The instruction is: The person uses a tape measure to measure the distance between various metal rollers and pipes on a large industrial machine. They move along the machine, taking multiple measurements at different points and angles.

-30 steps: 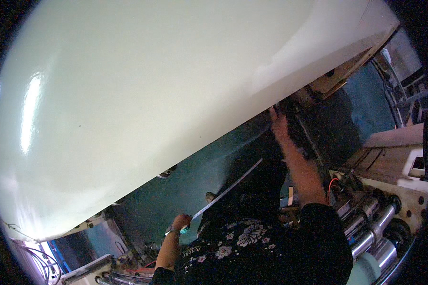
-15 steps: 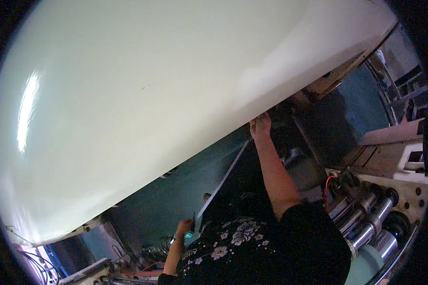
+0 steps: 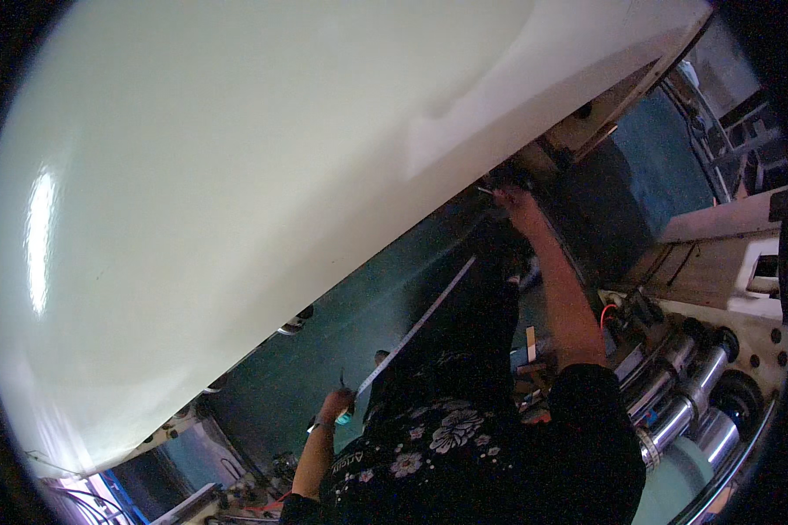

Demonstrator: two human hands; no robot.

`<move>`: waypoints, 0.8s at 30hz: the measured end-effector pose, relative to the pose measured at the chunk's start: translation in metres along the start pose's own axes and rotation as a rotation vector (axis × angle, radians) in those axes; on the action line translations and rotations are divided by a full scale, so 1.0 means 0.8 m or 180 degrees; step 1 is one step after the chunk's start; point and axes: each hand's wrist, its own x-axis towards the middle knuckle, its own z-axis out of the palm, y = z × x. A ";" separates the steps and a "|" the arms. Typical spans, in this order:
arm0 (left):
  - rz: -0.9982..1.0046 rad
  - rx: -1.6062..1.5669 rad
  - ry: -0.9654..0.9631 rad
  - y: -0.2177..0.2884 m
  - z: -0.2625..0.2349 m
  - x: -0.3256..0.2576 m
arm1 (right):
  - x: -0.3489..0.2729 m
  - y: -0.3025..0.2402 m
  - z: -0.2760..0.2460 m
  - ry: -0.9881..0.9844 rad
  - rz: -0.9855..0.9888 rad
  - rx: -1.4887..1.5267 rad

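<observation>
A huge glossy off-white roll or sheet (image 3: 236,157) fills the upper left, its lower edge running diagonally. In my left hand (image 3: 334,404) is a teal tape measure (image 3: 345,417), and a thin dark piece sticks up beside the fingers. From it the pale tape blade (image 3: 416,327) stretches up and right across my dark clothes, its far end free of my right hand. My right hand (image 3: 517,204) reaches up close to the white surface's lower edge, fingers closed. A small light-coloured bit shows at its fingertips, too dim to name.
Metal rollers (image 3: 687,394) and a pale green roll (image 3: 674,490) stand at the lower right, beside a beige machine frame (image 3: 718,284). An orange cable (image 3: 608,311) loops there. Dark cables (image 3: 83,503) hang at the lower left. Greenish floor (image 3: 280,385) shows below the white edge.
My right hand has moved right and slightly up, away from the tape's end. The tape stays extended from my left hand, which has shifted slightly. The view has shifted a little.
</observation>
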 end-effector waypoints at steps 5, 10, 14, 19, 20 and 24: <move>0.0609 0.0977 0.0106 0.097 -0.008 -0.023 | 0.048 -0.007 -0.036 0.0045 -0.1202 -0.1416; 0.0915 0.1223 0.0099 0.084 -0.009 -0.019 | 0.070 -0.034 -0.058 -0.0059 -0.1546 -0.2038; 0.0298 0.0955 -0.0125 0.035 -0.001 -0.001 | 0.070 -0.055 -0.069 -0.0403 -0.1668 -0.2363; 0.0663 0.1324 0.0027 0.013 -0.005 -0.005 | 0.094 -0.036 -0.061 -0.0434 -0.1594 -0.2660; 0.0517 0.1140 0.0065 0.011 -0.006 -0.006 | 0.098 -0.033 -0.059 -0.0530 -0.1345 -0.2858; 0.0031 0.1059 -0.0124 0.046 -0.010 -0.013 | 0.090 -0.013 -0.046 -0.0208 -0.1147 -0.1654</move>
